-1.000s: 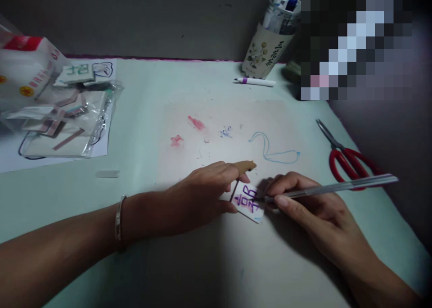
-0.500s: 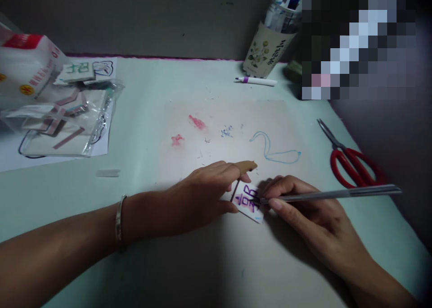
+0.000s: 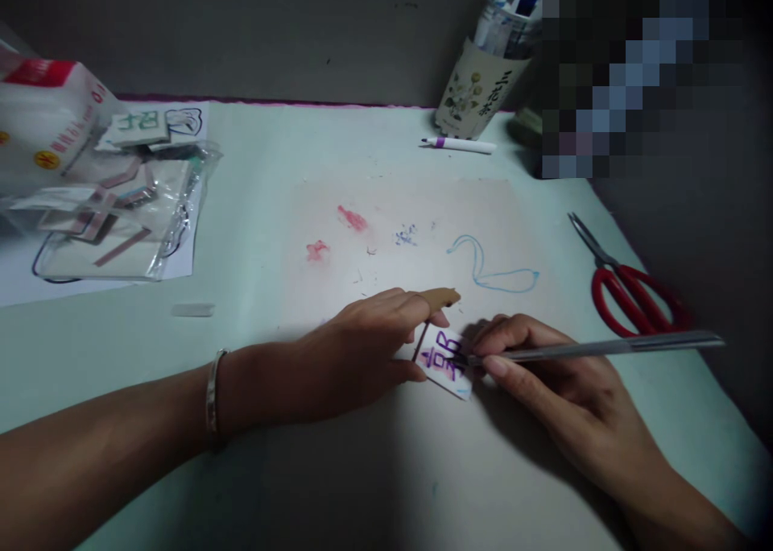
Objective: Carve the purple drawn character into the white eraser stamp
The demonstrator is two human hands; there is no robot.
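A small white tile (image 3: 448, 364) with purple and pink characters lies near the front middle of the pale green table (image 3: 254, 213). My left hand (image 3: 362, 345) pinches the tile's left edge between thumb and fingers; its forefinger wears a brown bandage. My right hand (image 3: 543, 374) grips a long thin pen (image 3: 604, 347), with the tip touching the tile's right part. The pen's shaft points right, over the table.
Red-handled scissors (image 3: 628, 285) lie at the right. A pen holder (image 3: 483, 68) and a white marker (image 3: 459, 144) stand at the back. A clear bag of tiles (image 3: 121, 205) and a white packet (image 3: 42, 124) sit at the left. A stained sheet (image 3: 411, 237) lies in the middle.
The pen's shaft has tilted lower and shifted slightly right while its tip stays on the tile. My left hand has stayed put.
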